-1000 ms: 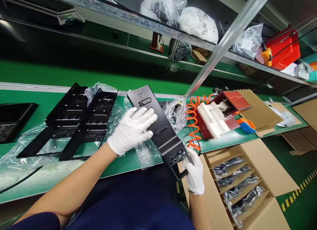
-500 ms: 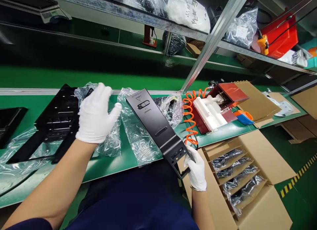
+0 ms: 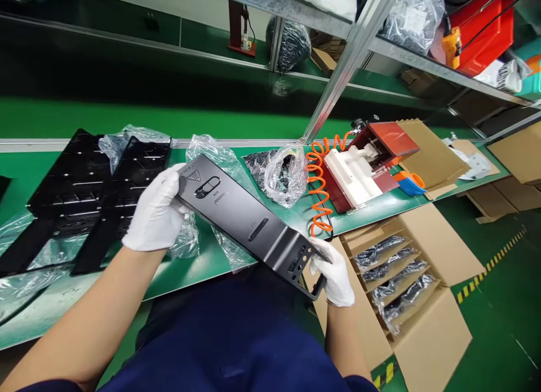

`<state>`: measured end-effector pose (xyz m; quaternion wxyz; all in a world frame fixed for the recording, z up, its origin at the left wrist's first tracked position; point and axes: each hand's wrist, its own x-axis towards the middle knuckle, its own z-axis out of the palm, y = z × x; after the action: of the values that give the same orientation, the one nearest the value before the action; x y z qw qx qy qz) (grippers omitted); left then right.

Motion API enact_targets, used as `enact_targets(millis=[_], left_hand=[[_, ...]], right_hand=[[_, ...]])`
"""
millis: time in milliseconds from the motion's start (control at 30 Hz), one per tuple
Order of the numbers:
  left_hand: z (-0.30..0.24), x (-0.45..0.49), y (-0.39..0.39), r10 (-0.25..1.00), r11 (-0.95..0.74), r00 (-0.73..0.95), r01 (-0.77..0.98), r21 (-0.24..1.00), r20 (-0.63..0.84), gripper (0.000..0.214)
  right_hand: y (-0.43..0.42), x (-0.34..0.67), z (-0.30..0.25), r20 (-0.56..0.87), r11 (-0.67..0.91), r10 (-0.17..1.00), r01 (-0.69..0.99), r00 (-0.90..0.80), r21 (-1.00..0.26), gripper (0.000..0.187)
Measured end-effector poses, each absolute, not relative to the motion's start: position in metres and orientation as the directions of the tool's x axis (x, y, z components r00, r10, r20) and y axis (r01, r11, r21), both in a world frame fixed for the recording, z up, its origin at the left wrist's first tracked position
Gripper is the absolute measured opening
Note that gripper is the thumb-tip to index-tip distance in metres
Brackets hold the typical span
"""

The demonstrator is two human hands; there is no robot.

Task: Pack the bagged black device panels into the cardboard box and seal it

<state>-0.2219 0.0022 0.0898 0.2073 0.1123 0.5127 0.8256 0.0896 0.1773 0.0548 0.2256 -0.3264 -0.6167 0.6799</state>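
Observation:
Between my gloved hands is a long black panel with a slot, printed marks and a bent end with holes. My left hand grips its far left end, fingers partly hidden beneath. The frame-like end at the right is held by my right hand, closed round its edge. Below the panel lies a clear plastic bag on the green bench. Left of my left hand, two more black panels rest on plastic wrap.
A bag of small dark parts and an orange coiled hose lie behind the panel. Right of them stands a red and white fixture. An open carton with wrapped parts in dividers sits at lower right. A metal post rises behind.
My left hand has come down and taken hold of the panel's far end. The panel has swung left and lies flatter, with my right hand still on it. The view has shifted.

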Motion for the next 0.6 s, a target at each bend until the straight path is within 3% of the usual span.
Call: enact_targets(millis=[100,200,300,400,500,600], left_hand=[[0.088,-0.201,0.012,0.514,-0.49,-0.858,-0.291,0.822,0.003,0.026],[0.08,-0.186,0.019,0.559,-0.458,-0.822,-0.412,0.788,-0.105,0.034],[0.069,-0.182,0.018,0.52,-0.406,-0.835,-0.428,0.808,-0.181,0.045],[0.062,-0.18,0.014,0.539,-0.293,-0.81,-0.436,0.851,-0.23,0.056],[0.065,-0.175,0.016,0.544,-0.259,-0.823,-0.349,0.901,-0.163,0.061],[0.074,-0.165,0.022,0.554,-0.242,-0.831,-0.219,0.945,-0.051,0.06]], right_hand=[[0.168,0.077,0.043,-0.171,-0.13,0.683,0.113,-0.71,-0.985,0.041],[0.144,0.064,0.023,-0.185,-0.148,0.656,0.115,-0.732,-0.982,0.044],[0.121,0.06,0.01,-0.199,-0.184,0.624,0.105,-0.755,-0.977,0.048],[0.118,0.059,0.019,-0.157,-0.134,0.472,0.106,-0.868,-0.985,0.059],[0.132,0.045,0.044,-0.117,-0.124,0.294,0.083,-0.949,-0.989,0.074],[0.143,0.012,0.065,-0.176,-0.056,0.334,0.167,-0.926,-0.984,0.075]])
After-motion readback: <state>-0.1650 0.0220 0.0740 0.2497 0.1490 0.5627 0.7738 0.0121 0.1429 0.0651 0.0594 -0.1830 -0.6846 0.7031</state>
